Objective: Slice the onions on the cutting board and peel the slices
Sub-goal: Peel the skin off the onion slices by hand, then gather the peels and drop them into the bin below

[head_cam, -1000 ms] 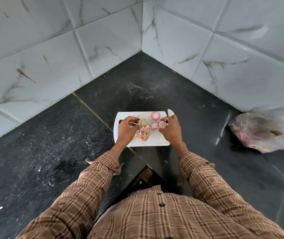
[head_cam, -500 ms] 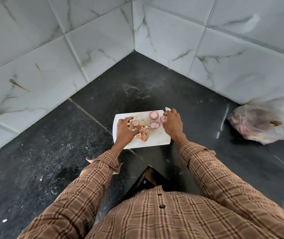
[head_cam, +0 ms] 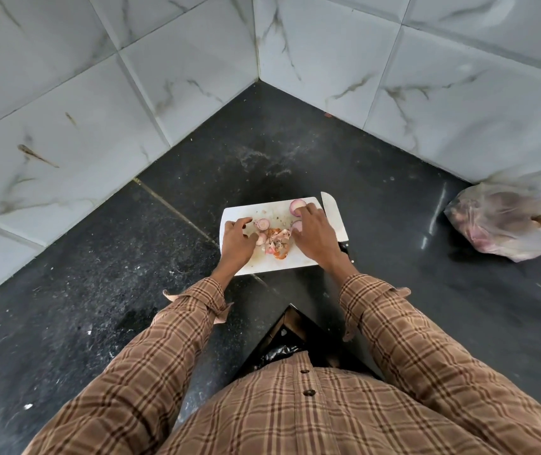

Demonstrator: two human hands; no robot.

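— Black stone counter (head_cam: 105, 290) in a tiled corner, white board (head_cam: 282, 265) set square in front of the person. What lay on it?

— Onion slices. One round slice (head_cam: 296, 203) sat at the far edge, another slice (head_cam: 262, 223) mid-board, and a heap of peels (head_cam: 277, 242) between the hands. The knife (head_cam: 334, 215) lay just off the board's right edge, blade pointing away from the person, nobody holding it.

— And the hands?

— The left hand (head_cam: 237, 239) was spread loosely over the board's left side, fingers apart, gripping nothing I could see. The right hand (head_cam: 314, 236) reached forward, its fingertips (head_cam: 305, 210) touching the far slice; whether it had pinched it, I couldn't tell.

— So which hand takes the next slice?

— I'd judge the right: that slice lay straight ahead of its fingers, while the mid-board one sat nearer the left hand's fingers.

— Anything holding more onions?

— A clear bag (head_cam: 505, 224) well off to the right against the wall, with pinkish onions inside.
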